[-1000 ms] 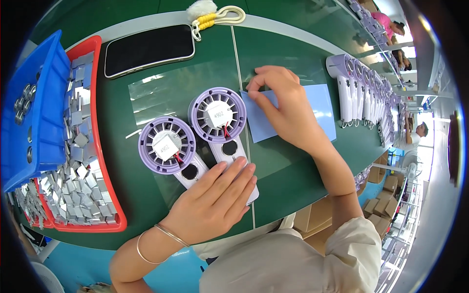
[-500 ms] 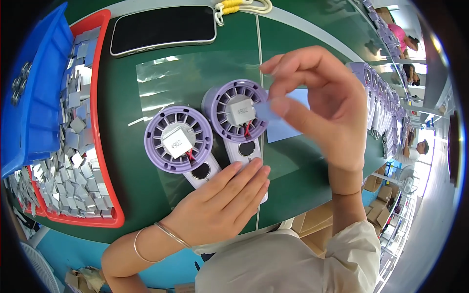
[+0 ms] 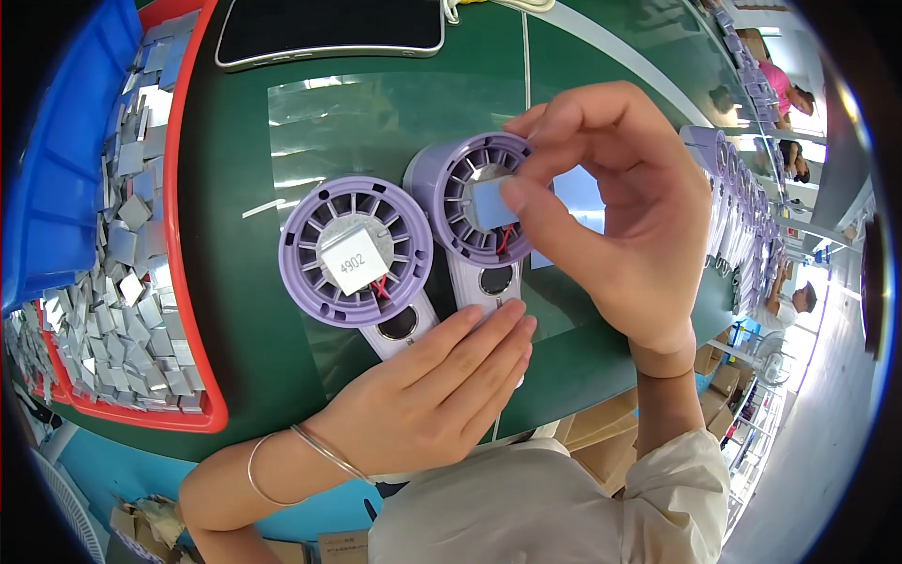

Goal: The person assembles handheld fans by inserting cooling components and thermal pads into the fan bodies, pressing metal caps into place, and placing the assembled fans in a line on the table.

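Note:
Two lilac handheld fans lie side by side on a clear plastic sheet (image 3: 301, 122), their round heads showing fins and red wires. On the left fan (image 3: 399, 246) sits a white square plate (image 3: 357, 263) at the hub. My left hand (image 3: 423, 399) rests flat, fingers stretched out, across both fans' white handles. Over the head of the right fan (image 3: 430, 193), my right hand (image 3: 625, 211) pinches a small translucent blue square film (image 3: 492, 206) between thumb and index finger. The film lies against the hub, covering the square plate there. A larger blue sheet (image 3: 583, 199) shows behind the right hand.
A red tray (image 3: 174, 226) full of small silvery square plates stands at the left, with a blue bin (image 3: 66, 160) over it. A phone (image 3: 329, 28) lies at the back. Rows of lilac fans (image 3: 742, 197) line the right. Other people are in the far right background.
My right hand has moved the blue film left onto the right fan's hub. The left hand stays across the handles. The view has shifted slightly closer to the fans.

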The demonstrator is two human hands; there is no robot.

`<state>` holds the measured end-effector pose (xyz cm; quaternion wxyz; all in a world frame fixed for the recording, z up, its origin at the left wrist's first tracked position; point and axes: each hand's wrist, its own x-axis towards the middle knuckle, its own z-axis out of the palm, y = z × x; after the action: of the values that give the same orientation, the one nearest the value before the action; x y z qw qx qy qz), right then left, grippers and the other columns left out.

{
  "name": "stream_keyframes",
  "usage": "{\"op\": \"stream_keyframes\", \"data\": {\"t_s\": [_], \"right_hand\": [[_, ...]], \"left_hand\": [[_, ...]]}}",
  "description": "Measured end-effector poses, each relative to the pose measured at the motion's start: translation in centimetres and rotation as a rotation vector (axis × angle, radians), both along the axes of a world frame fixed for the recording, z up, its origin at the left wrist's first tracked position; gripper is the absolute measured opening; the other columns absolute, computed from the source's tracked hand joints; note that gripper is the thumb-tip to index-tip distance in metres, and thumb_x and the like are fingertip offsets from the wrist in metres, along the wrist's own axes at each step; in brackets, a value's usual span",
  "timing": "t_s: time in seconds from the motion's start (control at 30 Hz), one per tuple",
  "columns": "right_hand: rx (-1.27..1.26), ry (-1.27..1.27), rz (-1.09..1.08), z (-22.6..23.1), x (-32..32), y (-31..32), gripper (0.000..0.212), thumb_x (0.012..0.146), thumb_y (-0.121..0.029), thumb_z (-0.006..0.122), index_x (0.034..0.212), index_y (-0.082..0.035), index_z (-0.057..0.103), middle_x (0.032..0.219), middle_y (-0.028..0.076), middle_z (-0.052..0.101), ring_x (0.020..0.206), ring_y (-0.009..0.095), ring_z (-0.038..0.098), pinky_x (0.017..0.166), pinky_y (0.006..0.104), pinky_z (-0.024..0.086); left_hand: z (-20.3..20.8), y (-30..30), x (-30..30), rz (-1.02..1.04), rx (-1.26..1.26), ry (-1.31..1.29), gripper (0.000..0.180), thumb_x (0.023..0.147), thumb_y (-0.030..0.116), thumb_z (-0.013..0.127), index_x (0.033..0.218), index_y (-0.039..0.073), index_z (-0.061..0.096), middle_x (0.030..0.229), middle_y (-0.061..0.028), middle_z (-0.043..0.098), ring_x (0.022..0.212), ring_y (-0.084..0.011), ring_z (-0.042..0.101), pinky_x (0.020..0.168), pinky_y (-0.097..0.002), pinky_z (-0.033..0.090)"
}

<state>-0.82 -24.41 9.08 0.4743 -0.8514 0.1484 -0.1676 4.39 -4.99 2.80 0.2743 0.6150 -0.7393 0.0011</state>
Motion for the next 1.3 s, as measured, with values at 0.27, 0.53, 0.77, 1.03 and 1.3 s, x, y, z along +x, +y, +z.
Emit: {"op": "stream_keyframes", "data": {"t_s": [0.27,0.53,0.77,1.03,1.3], "right_hand": [[-0.016,-0.009,0.014,-0.1,-0.2,-0.2,0.035,0.075,0.015,0.07,0.105,0.005,0.057,0.09,0.009,0.063,0.1,0.02,0.066,0.094,0.0343,0.05],[-0.023,-0.021,0.002,0.1,-0.1,0.2,0.034,0.075,0.016,0.069,0.104,0.004,0.057,0.09,0.009,0.062,0.097,0.019,0.065,0.091,0.0334,0.051],[-0.359,-0.055,0.066,-0.1,-0.7,0.6,0.033,0.073,0.013,0.071,0.103,0.005,0.058,0.09,0.009,0.064,0.08,0.015,0.065,0.086,0.0314,0.051],[-0.342,0.006,-0.168,-0.8,-2.6,-2.8,0.029,0.081,0.004,0.067,0.11,0.005,0.062,0.103,0.011,0.066,0.095,0.018,0.064,0.089,0.0304,0.049],[-0.719,0.238,0.011,-4.6,-4.9,-2.0,0.05,0.084,-0.012,0.064,0.133,-0.002,0.058,0.139,0.019,0.052,0.133,0.038,0.045,0.113,0.0467,0.031]], "left_hand": [[0.1,-0.2,-0.1,0.005,-0.008,0.008,0.03,0.095,0.02,0.055,0.114,0.003,0.07,0.126,-0.0103,0.067,0.124,-0.0262,0.061,0.109,-0.0413,0.043],[0.2,-0.1,0.1,0.011,-0.011,0.017,0.029,0.094,0.02,0.057,0.113,0.003,0.071,0.124,-0.0098,0.068,0.123,-0.0257,0.061,0.108,-0.0405,0.045],[0.2,-0.2,-0.3,0.011,-0.024,0.022,0.03,0.092,0.019,0.058,0.112,0.003,0.072,0.122,-0.01,0.069,0.121,-0.0259,0.062,0.107,-0.0409,0.046],[-0.4,-0.9,0.1,-0.009,-0.037,-0.003,0.034,0.096,0.023,0.052,0.115,0.001,0.07,0.125,-0.0103,0.067,0.122,-0.0281,0.062,0.108,-0.0428,0.045],[-0.6,0.9,-0.7,0.052,-0.06,0.06,0.037,0.097,0.019,0.053,0.121,-0.007,0.062,0.134,-0.0214,0.059,0.128,-0.0325,0.056,0.112,-0.0449,0.042]]}}
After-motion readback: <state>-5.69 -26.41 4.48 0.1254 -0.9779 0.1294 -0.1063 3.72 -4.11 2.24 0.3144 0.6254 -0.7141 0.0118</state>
